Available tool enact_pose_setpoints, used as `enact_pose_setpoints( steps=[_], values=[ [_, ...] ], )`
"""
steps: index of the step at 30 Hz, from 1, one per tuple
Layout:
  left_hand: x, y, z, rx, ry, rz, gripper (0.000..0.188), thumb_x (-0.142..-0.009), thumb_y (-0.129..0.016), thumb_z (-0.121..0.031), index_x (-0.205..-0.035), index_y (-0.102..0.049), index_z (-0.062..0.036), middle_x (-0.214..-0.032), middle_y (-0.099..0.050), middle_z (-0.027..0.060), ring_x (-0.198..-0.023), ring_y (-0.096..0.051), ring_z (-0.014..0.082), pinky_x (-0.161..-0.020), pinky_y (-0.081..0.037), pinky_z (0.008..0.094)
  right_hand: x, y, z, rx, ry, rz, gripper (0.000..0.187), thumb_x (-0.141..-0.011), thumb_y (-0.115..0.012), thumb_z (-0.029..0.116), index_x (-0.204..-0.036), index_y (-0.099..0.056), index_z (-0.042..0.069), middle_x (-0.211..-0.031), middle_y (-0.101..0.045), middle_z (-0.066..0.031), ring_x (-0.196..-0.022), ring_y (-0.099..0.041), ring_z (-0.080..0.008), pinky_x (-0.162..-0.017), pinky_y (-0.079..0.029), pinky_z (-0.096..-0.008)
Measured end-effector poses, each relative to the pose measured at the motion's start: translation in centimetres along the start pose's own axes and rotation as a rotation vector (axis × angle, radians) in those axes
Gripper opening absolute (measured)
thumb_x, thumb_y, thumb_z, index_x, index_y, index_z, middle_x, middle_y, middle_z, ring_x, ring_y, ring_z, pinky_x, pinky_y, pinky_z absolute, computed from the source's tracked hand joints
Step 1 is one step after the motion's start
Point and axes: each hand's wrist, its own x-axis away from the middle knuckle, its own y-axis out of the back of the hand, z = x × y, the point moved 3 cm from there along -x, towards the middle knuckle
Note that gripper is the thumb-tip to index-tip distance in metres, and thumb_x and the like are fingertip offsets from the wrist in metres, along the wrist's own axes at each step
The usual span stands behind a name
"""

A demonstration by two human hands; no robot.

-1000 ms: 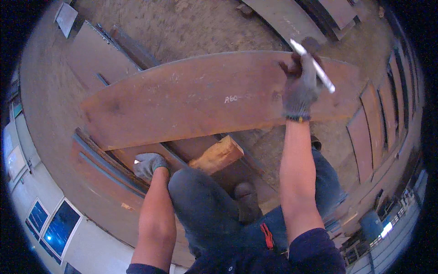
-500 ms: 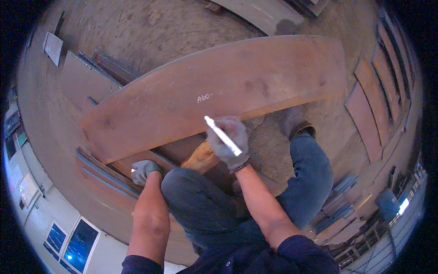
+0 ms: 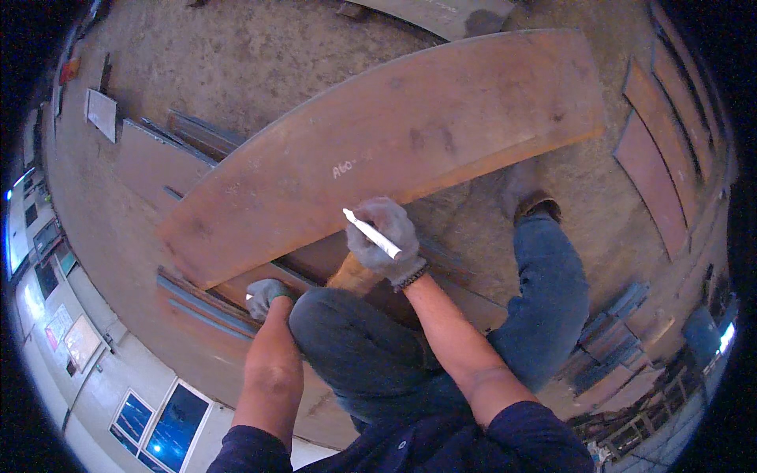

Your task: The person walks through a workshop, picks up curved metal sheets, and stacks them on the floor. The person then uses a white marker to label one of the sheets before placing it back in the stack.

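A large rust-brown steel plate, with one curved edge and one straight edge, lies across the middle, with white handwritten marks on it. My right hand, in a grey glove, is closed around a white marker. The marker's tip points up and left, over the plate's near edge; I cannot tell whether it touches. My left hand, gloved too, is closed beside my knee near the plate's lower left edge. A small white piece shows at its fingers; its kind is unclear.
My bent legs are close to the plate, one boot by its right end. Steel pieces lie under and left of the plate. Curved plates line the right side, with stacked strips lower right. A windowed wall stands lower left.
The view has shifted and turned slightly, so the plate appears tilted more. My right hand with the marker sits slightly farther left in view. Both hands keep their grip.
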Motion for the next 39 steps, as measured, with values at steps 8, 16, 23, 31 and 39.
enact_pose_setpoints(
  steps=[8, 16, 23, 31, 39],
  values=[
    [0.7, 0.5, -0.5, 0.121, 0.257, -0.125, 0.042, -0.097, -0.048, -0.036, -0.098, -0.070, 0.0009, -0.099, -0.070, 0.0229, -0.086, -0.070, 0.0373, -0.070, -0.057, 0.0475, -0.5, 0.3, 0.5, 0.002, 0.007, 0.042, 0.022, -0.077, -0.077, 0.008, -0.096, -0.066, 0.009, -0.086, -0.068, -0.0129, -0.083, -0.067, -0.0357, -0.072, -0.056, -0.0437],
    [2.7, 4.0, -1.6, 0.361, 0.339, -0.106, 0.054, -0.098, -0.044, -0.037, -0.104, -0.069, 0.0110, -0.107, -0.067, 0.0354, -0.098, -0.066, 0.0489, -0.084, -0.053, 0.0571, -3.0, 2.4, -1.2, -0.046, -0.197, -0.079, 0.021, -0.088, -0.074, -0.001, -0.106, -0.063, 0.000, -0.087, -0.068, -0.0052, -0.075, -0.067, -0.0119, -0.063, -0.055, -0.0253],
    [3.2, 4.9, -2.2, 0.399, 0.353, 0.042, 0.049, -0.098, -0.045, -0.035, -0.111, -0.060, 0.0097, -0.120, -0.059, 0.0367, -0.108, -0.061, 0.0488, -0.087, -0.051, 0.0569, -4.2, 2.0, -2.6, 0.015, -0.168, -0.132, 0.023, -0.090, -0.073, -0.001, -0.109, -0.060, 0.002, -0.092, -0.067, -0.0062, -0.077, -0.066, -0.0111, -0.065, -0.056, -0.0250],
    [2.9, 4.2, -1.9, 0.485, 0.408, -0.057, 0.051, -0.098, -0.046, -0.039, -0.105, -0.059, 0.0104, -0.110, -0.061, 0.0356, -0.097, -0.064, 0.0497, -0.081, -0.052, 0.0569, -5.5, 1.6, -2.1, -0.044, -0.430, -0.059, 0.020, -0.093, -0.072, 0.004, -0.110, -0.062, 0.002, -0.092, -0.069, -0.0064, -0.079, -0.066, -0.0108, -0.067, -0.055, -0.0245],
    [3.0, 4.5, -1.9, 0.432, 0.395, -0.070, 0.054, -0.098, -0.047, -0.039, -0.105, -0.062, 0.0122, -0.110, -0.062, 0.0368, -0.098, -0.064, 0.0521, -0.084, -0.051, 0.0582, -5.5, 1.5, -2.7, 0.018, -0.343, -0.044, 0.022, -0.093, -0.073, 0.005, -0.112, -0.064, -0.001, -0.093, -0.071, -0.0082, -0.079, -0.067, -0.0112, -0.068, -0.056, -0.0245]
  ],
)
